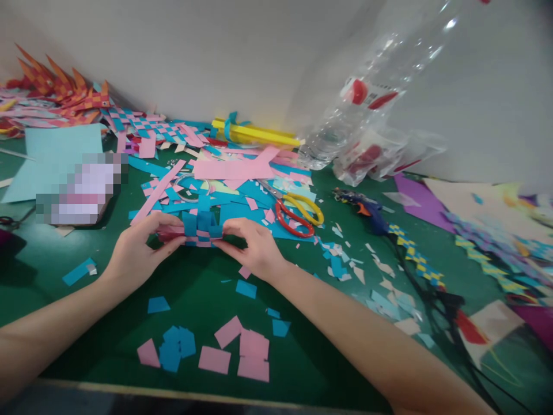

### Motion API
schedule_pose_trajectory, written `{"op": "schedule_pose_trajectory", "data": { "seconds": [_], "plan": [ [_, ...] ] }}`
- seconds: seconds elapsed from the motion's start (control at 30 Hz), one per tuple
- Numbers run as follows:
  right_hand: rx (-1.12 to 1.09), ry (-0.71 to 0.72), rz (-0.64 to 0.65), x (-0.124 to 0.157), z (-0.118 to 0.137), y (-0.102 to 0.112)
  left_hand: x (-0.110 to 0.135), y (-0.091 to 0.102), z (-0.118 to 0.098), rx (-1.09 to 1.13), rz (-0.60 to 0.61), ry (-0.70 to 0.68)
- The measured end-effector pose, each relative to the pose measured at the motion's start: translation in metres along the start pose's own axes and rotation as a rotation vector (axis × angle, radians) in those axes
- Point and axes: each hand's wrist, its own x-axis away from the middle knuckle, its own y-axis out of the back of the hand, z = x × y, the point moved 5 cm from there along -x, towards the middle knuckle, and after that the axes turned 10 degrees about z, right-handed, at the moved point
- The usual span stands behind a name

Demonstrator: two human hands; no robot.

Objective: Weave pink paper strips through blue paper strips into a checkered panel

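Note:
A small woven piece of blue and pink paper strips [202,233] is held just above the green table, with loose blue strip ends standing up along its top. My left hand [149,242] pinches its left end between thumb and fingers. At the opposite end, my right hand [248,245] grips it the same way. Directly behind the weave lie blue paper sheets [246,216] and a long pink strip [159,190]. Scissors with red and yellow handles [298,216] rest on the paper to the right of my right hand.
Pink cut pieces [216,359] and blue cut pieces [171,349] lie near the front edge. A blurred phone [84,193] is at left. Plastic bottles [367,98] lean by the wall. At right, a glue gun [367,210] trails a cable. Yellow strips [259,135] lie at the back.

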Motion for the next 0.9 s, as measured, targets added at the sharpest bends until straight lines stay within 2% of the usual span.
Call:
{"op": "schedule_pose_trajectory", "data": {
  "seconds": [0.2,0.37,0.8,0.9],
  "plan": [
    [-0.064,-0.077,0.091,-0.0005,-0.0026,-0.0025,-0.0007,0.0009,-0.0003,-0.074,-0.005,0.040],
    [-0.057,-0.120,0.079,0.0006,-0.0023,-0.0022,0.0001,0.0023,0.0001,-0.096,-0.010,0.087],
    [0.022,0.017,0.032,0.0012,-0.0001,-0.0035,0.0013,0.0012,0.0056,-0.006,0.000,0.125],
    [0.033,0.042,-0.017,0.0025,0.0012,-0.0011,0.0016,-0.0004,0.0058,-0.001,0.007,0.114]
  ]
}}
